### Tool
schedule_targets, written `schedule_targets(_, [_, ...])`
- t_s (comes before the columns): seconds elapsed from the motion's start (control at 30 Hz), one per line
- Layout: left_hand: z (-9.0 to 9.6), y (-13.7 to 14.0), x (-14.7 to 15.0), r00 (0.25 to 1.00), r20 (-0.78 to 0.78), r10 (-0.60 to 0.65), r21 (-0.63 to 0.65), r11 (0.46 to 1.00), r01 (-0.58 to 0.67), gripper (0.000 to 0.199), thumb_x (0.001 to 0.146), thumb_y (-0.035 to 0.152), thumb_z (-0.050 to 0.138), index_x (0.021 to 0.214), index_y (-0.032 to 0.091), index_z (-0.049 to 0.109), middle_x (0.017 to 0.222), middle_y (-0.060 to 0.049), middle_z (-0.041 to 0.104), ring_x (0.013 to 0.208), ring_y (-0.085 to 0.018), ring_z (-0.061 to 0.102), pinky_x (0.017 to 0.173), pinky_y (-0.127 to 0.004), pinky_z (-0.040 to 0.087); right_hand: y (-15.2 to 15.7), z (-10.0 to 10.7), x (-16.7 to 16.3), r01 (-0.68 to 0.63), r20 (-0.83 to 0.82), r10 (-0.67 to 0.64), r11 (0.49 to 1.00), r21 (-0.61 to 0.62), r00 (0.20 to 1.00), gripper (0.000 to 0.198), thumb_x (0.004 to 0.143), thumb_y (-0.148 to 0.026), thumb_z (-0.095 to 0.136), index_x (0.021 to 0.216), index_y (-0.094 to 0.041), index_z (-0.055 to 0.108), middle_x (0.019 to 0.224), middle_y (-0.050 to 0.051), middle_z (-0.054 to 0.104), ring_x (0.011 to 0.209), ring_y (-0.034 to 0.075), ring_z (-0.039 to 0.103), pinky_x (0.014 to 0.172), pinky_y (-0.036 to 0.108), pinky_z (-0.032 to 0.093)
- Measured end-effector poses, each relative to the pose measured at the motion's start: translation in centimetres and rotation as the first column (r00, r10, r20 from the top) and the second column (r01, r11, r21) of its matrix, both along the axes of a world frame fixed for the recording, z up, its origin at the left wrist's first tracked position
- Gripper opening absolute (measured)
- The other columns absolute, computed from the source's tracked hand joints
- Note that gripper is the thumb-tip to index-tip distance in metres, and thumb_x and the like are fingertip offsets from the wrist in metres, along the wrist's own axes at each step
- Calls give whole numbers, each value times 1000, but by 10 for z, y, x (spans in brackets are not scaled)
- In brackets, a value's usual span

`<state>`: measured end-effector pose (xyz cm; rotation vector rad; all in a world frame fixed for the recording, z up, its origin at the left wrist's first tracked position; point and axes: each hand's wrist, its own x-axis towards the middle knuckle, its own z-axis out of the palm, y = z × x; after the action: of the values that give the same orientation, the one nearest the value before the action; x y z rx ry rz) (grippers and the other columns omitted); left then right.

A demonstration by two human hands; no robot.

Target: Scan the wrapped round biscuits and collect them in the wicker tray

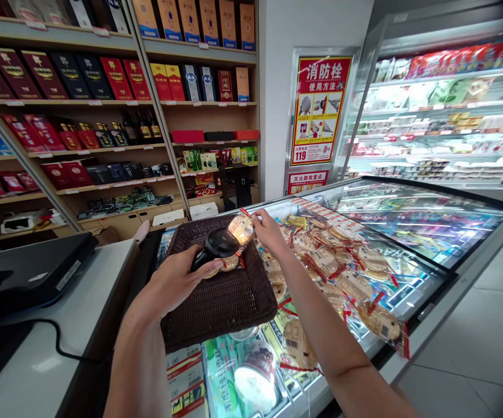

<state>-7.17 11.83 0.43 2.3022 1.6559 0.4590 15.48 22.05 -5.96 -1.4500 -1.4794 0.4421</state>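
Observation:
My left hand (pixel 180 274) is wrapped round the handle of a black barcode scanner (pixel 220 241). The scanner's head faces a clear packet of round, flat biscuits (pixel 241 229), which is lit bright orange-white. My right hand (pixel 270 230) pinches that packet by its edge, above the far part of a dark brown wicker basket (pixel 216 302). More biscuit packets (pixel 229 264) lie in the basket, partly hidden by the scanner and my left hand. To the right, a spread of similar packets (pixel 327 261) with red seals lies on the freezer's glass top.
The glass-topped chest freezer (pixel 426 215) stretches to the right, with frozen goods under it. A white counter (pixel 51 342) with a black device (pixel 38 278) and a cable (pixel 57 337) stands left. Shelves of boxed goods (pixel 81 75) and a lit display fridge (pixel 443 116) stand behind.

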Motion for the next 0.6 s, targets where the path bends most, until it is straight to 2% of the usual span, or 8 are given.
schedule_targets(0.07, [2, -1, 0, 1000, 6, -7, -6, 1000, 7, 60, 85, 72, 40, 112, 23, 61, 92, -7, 72, 87, -29, 65, 67, -30, 42, 1, 0, 0, -16, -8, 15, 999, -33, 1000, 17, 96, -34, 40, 97, -25, 55, 71, -1, 61, 69, 19, 60, 70, 29, 44])
schedule_targets(0.13, [3, -1, -1, 1000, 11, 13, -23, 1000, -12, 62, 84, 73, 40, 114, 23, 61, 88, -6, 72, 86, -29, 66, 68, -30, 42, 2, -3, 0, -57, -18, 55, 991, -122, 998, 15, 96, -31, 40, 99, -25, 54, 64, -2, 60, 60, 19, 60, 66, 30, 46])
schedule_targets(0.27, [4, 2, -9, 994, 4, 107, 3, 994, -107, 65, 81, 75, 40, 114, 24, 63, 92, -7, 74, 91, -31, 67, 72, -32, 44, 7, -18, -5, -220, -87, 203, 908, -357, 975, 8, 94, -26, 45, 98, -23, 52, 51, -2, 57, 47, 21, 60, 57, 32, 50])
schedule_targets(0.33, [4, 4, -14, 991, 3, 134, 14, 991, -134, 67, 80, 76, 41, 114, 22, 64, 95, -8, 75, 93, -33, 67, 75, -34, 45, 9, -27, -10, -303, -186, 248, 875, -378, 951, 7, 92, -23, 48, 99, -23, 52, 54, -2, 60, 50, 21, 63, 57, 32, 52])
schedule_targets(0.4, [4, 5, -15, 990, 13, 139, 12, 990, -139, 68, 80, 76, 42, 115, 21, 64, 98, -10, 75, 94, -34, 66, 79, -35, 45, 10, -31, -12, -334, -241, 263, 882, -332, 934, 13, 90, -20, 52, 102, -24, 52, 66, 0, 65, 62, 20, 67, 62, 31, 54])
schedule_targets(0.47, [4, 5, -15, 991, 29, 132, 11, 991, -132, 68, 80, 75, 43, 117, 22, 64, 106, -11, 74, 99, -34, 65, 83, -36, 45, 10, -29, -10, -299, -158, 262, 909, -292, 952, 19, 88, -19, 55, 106, -25, 54, 81, 1, 70, 77, 19, 69, 70, 29, 54])
schedule_targets(0.53, [4, 4, -13, 993, 43, 113, 9, 993, -114, 67, 80, 75, 44, 118, 24, 63, 112, -10, 73, 104, -34, 64, 84, -35, 45, 10, -24, -2, -216, 43, 236, 936, -277, 971, 22, 87, -18, 55, 109, -23, 57, 95, 5, 72, 91, 21, 68, 79, 31, 52])
schedule_targets(0.6, [5, 2, -11, 994, 46, 104, -1, 995, -104, 65, 80, 74, 44, 117, 24, 64, 110, -8, 73, 103, -34, 65, 81, -34, 45, 9, -19, 11, -101, 243, 172, 956, -277, 955, 25, 88, -16, 51, 112, -19, 58, 107, 11, 71, 104, 26, 66, 87, 35, 50])
